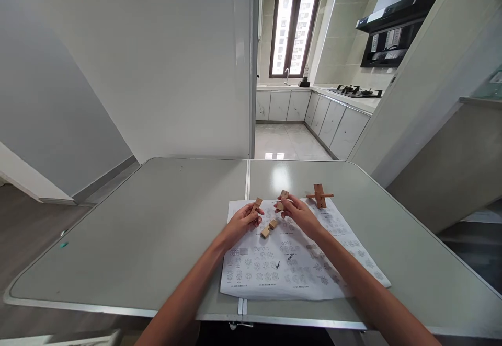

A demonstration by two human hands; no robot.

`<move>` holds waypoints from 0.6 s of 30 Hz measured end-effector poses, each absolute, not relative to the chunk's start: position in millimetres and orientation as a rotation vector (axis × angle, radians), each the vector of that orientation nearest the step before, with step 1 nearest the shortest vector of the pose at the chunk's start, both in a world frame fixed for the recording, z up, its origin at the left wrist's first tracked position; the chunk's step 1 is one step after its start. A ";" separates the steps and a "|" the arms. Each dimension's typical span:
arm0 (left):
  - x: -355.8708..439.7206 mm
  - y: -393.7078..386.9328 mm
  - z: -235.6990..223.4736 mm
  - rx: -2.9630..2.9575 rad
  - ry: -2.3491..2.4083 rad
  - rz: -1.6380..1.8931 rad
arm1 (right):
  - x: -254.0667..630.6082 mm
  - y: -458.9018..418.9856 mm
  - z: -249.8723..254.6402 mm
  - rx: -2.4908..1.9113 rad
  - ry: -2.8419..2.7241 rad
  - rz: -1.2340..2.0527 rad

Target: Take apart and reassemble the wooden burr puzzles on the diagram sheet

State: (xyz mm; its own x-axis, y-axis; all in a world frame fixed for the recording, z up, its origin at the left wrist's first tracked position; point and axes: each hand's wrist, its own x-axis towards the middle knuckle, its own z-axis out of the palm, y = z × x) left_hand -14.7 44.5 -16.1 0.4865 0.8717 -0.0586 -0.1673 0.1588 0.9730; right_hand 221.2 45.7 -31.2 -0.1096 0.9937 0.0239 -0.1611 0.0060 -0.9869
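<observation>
My left hand (246, 219) is closed around a small notched wooden puzzle piece (257, 203), which sticks up past the fingertips. In my right hand (295, 211) another wooden puzzle piece (283, 195) is pinched between thumb and fingers, partly covered by them. Below and between the hands, a notched wooden piece (269, 229) lies on the printed instruction sheet (259, 288). Past my right hand, at the sheet's far edge, several wooden pieces stand joined in a cross-shaped assembly (319, 196). The sheet carries rows of small diagrams and a few handwritten marks.
The sheet lies on a grey-green folding table (129, 241) with a metal rim and a centre seam (247, 179). A white wall panel (188, 74) rises behind the table. Beyond the doorway is a kitchen with a stove (356, 92) and a window (295, 32).
</observation>
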 end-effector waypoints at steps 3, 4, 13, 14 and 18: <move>-15.1 41.8 -16.8 1.151 0.703 0.870 | 214.4 47.5 -37.7 -0.994 -1.141 1.387; -15.1 40.9 -17.1 1.144 0.696 0.869 | 212.6 46.8 -38.9 -0.987 -1.142 1.397; -12.5 38.8 -19.6 1.137 0.738 0.887 | 209.8 40.7 -38.2 -0.998 -1.052 1.540; -12.5 39.0 -19.9 1.134 0.740 0.888 | 209.8 40.7 -38.5 -1.003 -1.050 1.537; -12.5 40.6 -22.2 1.129 0.734 0.899 | 207.6 38.8 -38.1 -1.006 -1.085 1.529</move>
